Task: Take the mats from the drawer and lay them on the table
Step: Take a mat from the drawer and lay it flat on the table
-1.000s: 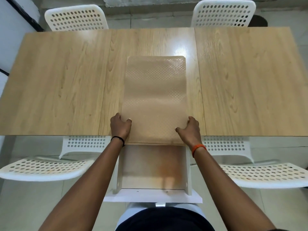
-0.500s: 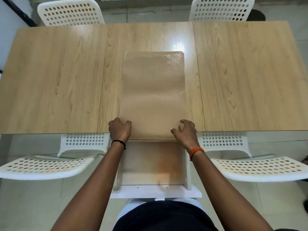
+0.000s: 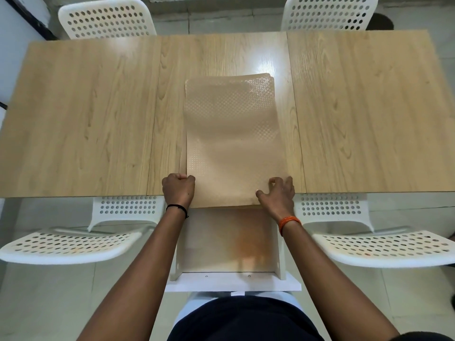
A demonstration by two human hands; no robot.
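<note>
The tan mats [image 3: 234, 143] lie in a stack on the wooden worktop [image 3: 86, 119], above the open drawer [image 3: 229, 242]. The left hand [image 3: 178, 191] and right hand [image 3: 278, 195] each pinch a near corner.

Mats [image 3: 234, 134] on table [image 3: 86, 114]; drawer [image 3: 229, 242] below

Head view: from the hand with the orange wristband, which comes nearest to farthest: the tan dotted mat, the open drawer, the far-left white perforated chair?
1. Tan dotted mat: under the right hand.
2. Open white drawer: just below it.
3. Far-left white perforated chair: across the table.
</note>
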